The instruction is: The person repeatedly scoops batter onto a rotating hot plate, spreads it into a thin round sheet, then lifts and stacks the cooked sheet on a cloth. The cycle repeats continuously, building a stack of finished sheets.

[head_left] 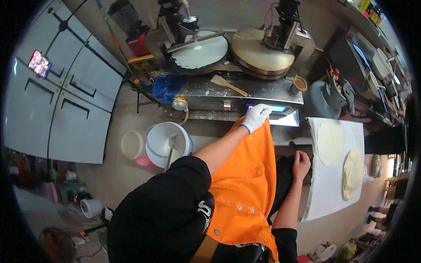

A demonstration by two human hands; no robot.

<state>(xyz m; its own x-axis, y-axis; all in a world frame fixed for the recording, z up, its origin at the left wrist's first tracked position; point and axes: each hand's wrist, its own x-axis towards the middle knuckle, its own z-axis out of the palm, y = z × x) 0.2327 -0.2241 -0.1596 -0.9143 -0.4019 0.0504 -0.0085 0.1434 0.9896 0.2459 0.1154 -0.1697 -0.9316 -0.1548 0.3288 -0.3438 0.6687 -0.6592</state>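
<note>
My left hand, in a white glove, is at the lit display on the front of a metal griddle stand. Its fingertips overlap the panel; whether they touch it or hold anything is hidden. My bare right hand hangs beside the white cloth at the right, fingers loosely curled, with nothing visible in it. On that cloth lie a round, thin flatbread and a folded pile of flatbread. White batter coats the left griddle under a spreader bar. The right griddle shows bare metal.
A wooden spatula and a cup of brown sauce sit on the stand. Left of me stands a white bucket with a ladle. A gas cylinder is at the right, a white cabinet far left.
</note>
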